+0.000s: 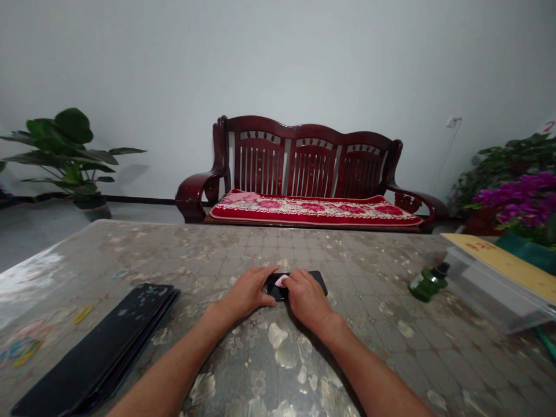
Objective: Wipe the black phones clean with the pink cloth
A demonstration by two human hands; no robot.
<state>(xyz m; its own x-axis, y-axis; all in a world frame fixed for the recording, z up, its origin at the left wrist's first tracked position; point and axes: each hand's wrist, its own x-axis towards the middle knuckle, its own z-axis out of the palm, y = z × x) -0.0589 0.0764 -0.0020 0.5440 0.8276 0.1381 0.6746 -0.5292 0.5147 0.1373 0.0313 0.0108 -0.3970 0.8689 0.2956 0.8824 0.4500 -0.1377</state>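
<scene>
A black phone (319,281) lies flat on the table in front of me, its long side running left to right. My left hand (251,288) grips its left end, with the thumb at the near edge and the fingers at the far edge. In the fingers of my right hand (306,296) is a small pink cloth (281,281), pressed on the phone's dark upper face. That hand covers the middle of the phone and part of the cloth.
The table (278,376) has a patterned cover. Left lies a long black stack (98,347) near coloured bands (26,352). A green bottle (428,284) and clear plastic box (486,292) stand right. Beyond are a wooden bench (310,156) and a potted plant (72,153).
</scene>
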